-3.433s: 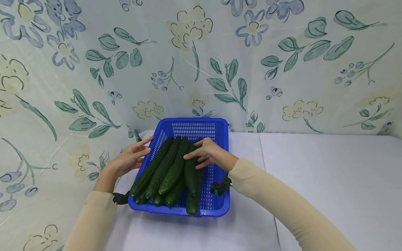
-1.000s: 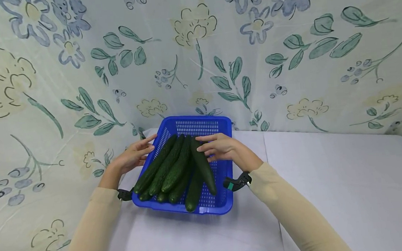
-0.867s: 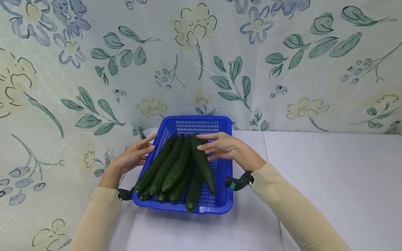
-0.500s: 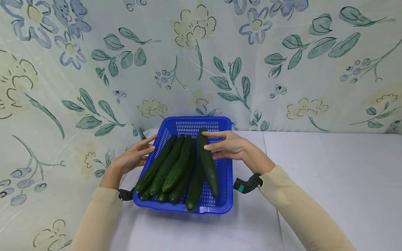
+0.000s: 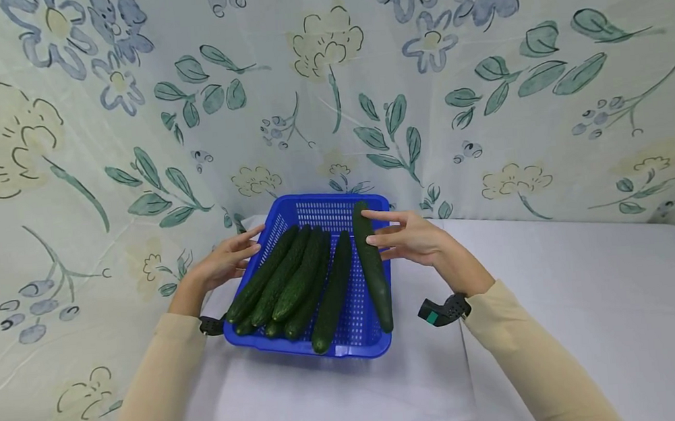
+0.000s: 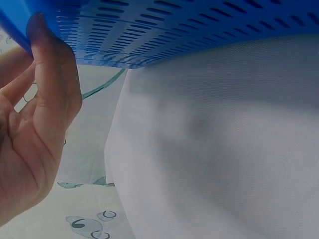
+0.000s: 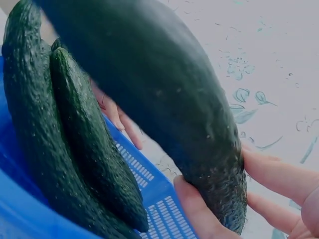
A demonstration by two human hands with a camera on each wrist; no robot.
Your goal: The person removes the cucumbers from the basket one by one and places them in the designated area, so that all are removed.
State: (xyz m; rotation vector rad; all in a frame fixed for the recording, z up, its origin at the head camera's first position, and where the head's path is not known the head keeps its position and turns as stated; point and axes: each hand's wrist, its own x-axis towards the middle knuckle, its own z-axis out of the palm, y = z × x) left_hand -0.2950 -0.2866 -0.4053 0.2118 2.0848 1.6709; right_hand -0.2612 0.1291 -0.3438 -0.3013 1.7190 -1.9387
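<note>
1 pinched, the rest piled

From my remote feed: white table [image 5: 559,305]; near its back edge, a blue basket [image 5: 324,198]; inside, piled cucumbers [image 5: 296,286], slanting. The held cucumber [image 5: 372,277] is over the basket's right side; rim contact unclear. I see the right hand [image 5: 411,238] pinching its far end, the left hand [image 5: 225,262] resting loose fingers against the left rim. My read: taking out 1 cucumber; next move calls for clearing the rim.

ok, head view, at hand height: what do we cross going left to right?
Bare left hand → cluster of long, dark-green cucumbers → single long, dark-green cucumber lying to their right → another long, dark-green cucumber, the held one → bare right hand gripping it.
</note>
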